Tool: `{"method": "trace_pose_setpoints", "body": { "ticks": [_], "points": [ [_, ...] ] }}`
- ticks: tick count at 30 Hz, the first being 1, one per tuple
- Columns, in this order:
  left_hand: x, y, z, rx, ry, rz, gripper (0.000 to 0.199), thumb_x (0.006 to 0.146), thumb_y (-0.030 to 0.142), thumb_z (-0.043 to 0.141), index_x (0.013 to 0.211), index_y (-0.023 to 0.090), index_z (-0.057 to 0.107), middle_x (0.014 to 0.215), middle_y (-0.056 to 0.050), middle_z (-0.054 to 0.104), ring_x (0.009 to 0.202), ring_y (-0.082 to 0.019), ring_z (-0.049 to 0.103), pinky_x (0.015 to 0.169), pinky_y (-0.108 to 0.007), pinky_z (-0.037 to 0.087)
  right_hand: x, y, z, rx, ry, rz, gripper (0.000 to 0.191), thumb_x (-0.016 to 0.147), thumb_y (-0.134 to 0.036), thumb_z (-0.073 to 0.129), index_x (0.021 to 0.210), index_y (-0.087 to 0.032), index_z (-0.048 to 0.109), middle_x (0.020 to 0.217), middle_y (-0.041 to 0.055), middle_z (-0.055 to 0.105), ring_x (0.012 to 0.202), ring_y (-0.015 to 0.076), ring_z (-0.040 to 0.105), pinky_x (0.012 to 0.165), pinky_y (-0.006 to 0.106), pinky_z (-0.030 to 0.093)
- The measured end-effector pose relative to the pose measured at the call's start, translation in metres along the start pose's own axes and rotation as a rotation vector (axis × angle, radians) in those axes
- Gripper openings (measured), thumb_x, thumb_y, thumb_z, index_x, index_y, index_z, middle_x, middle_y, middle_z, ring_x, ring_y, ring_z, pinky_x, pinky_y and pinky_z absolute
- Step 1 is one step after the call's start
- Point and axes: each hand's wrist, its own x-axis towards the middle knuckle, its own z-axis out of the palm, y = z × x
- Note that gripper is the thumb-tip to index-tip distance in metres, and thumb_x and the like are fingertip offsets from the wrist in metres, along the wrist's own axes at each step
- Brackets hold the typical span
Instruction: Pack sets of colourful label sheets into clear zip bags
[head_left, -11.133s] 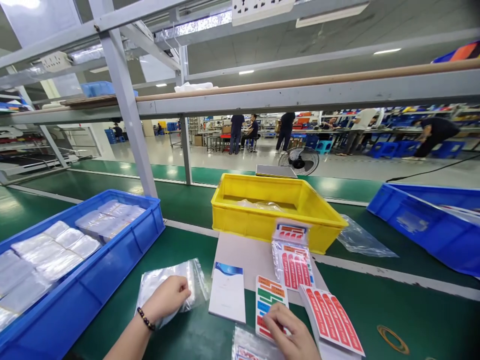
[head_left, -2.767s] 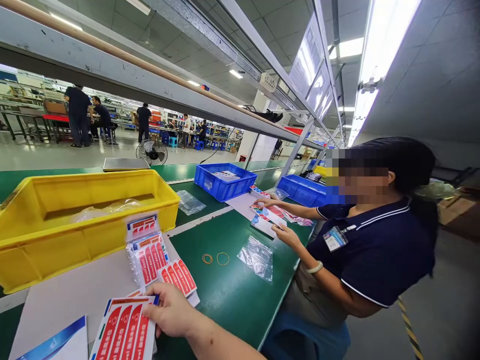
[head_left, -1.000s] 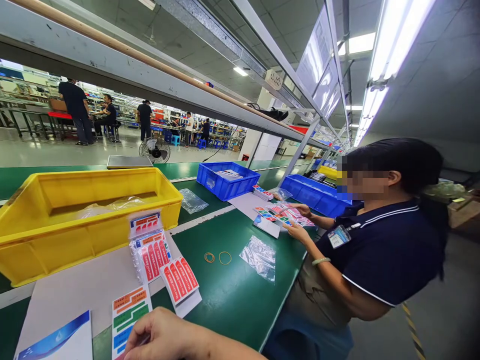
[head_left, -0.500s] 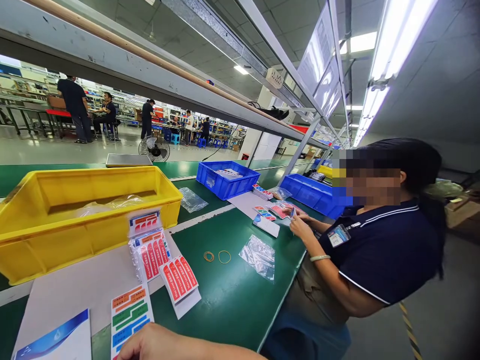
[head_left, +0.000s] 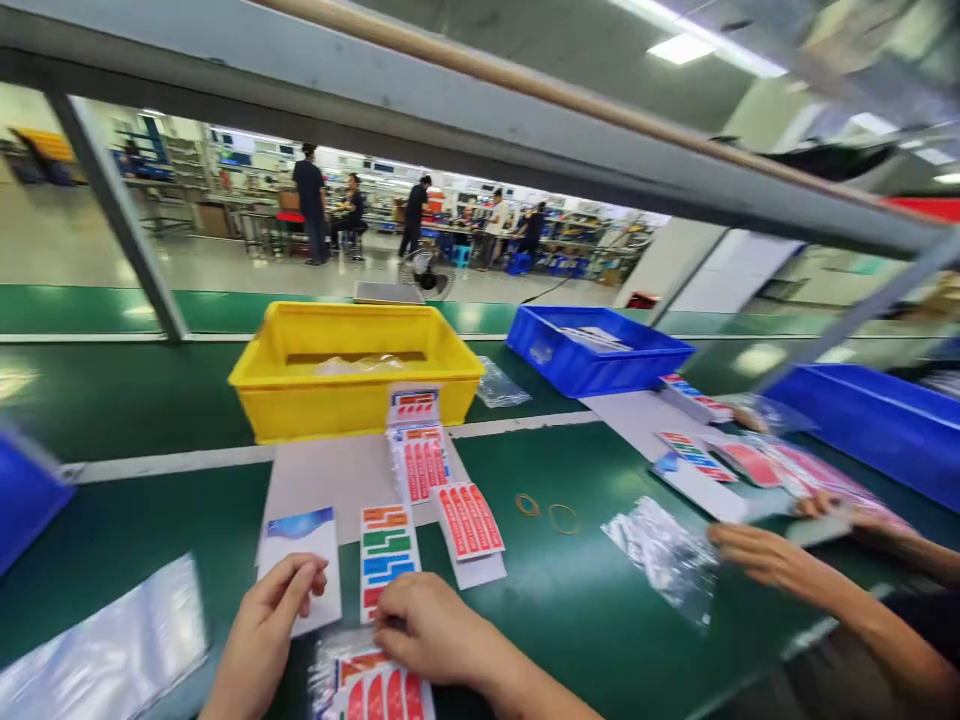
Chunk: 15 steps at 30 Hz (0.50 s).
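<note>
Several sticker sets [head_left: 418,465] look bagged already, heaped by the yellow bin [head_left: 330,412] at twelve o'clock; one sheet [head_left: 386,545], blocked orange, green, blue and red, seems still loose at the right hand's [head_left: 439,625] eleven o'clock. Whether those bent fingers grip it, I can't tell. The left hand [head_left: 270,615], loosely part-open over the booklet [head_left: 309,535] at nine o'clock from the sheet, appears empty.

The white sticker sheet [head_left: 387,556] bears orange, green, blue and red shapes.
</note>
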Motion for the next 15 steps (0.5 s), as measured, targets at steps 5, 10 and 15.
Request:
{"method": "trace_pose_setpoints", "body": {
  "ticks": [5, 10, 15],
  "points": [
    [-0.002, -0.001, 0.003, -0.113, 0.107, 0.082, 0.029, 0.077, 0.044, 0.052, 0.083, 0.017, 0.061, 0.068, -0.001, 0.056, 0.061, -0.012, 0.048, 0.059, -0.022, 0.041, 0.001, -0.003, 0.009, -0.211, -0.019, -0.033, 0.011, 0.076, -0.017, 0.048, 0.075, -0.016, 0.06, 0.082, 0.0039, 0.061, 0.078, 0.0152, 0.052, 0.07, 0.023, 0.036],
    [-0.02, 0.021, -0.004, -0.341, 0.267, 0.17, 0.031, 0.076, 0.045, 0.055, 0.085, 0.016, 0.06, 0.066, -0.001, 0.055, 0.061, -0.011, 0.048, 0.057, -0.022, 0.041, -0.001, -0.009, 0.014, -0.262, -0.039, -0.061, 0.012, 0.078, -0.016, 0.046, 0.075, -0.017, 0.057, 0.08, 0.0037, 0.062, 0.078, 0.0163, 0.05, 0.07, 0.025, 0.036],
    [-0.09, 0.017, -0.019, -0.401, -0.186, -0.149, 0.042, 0.074, 0.057, 0.051, 0.075, 0.016, 0.061, 0.047, 0.002, 0.051, 0.039, -0.007, 0.042, 0.037, -0.018, 0.03, -0.003, -0.016, 0.019, -0.259, -0.055, -0.114, 0.011, 0.075, -0.014, 0.046, 0.078, -0.017, 0.057, 0.083, 0.005, 0.062, 0.08, 0.017, 0.051, 0.071, 0.026, 0.036]
  ]
}}
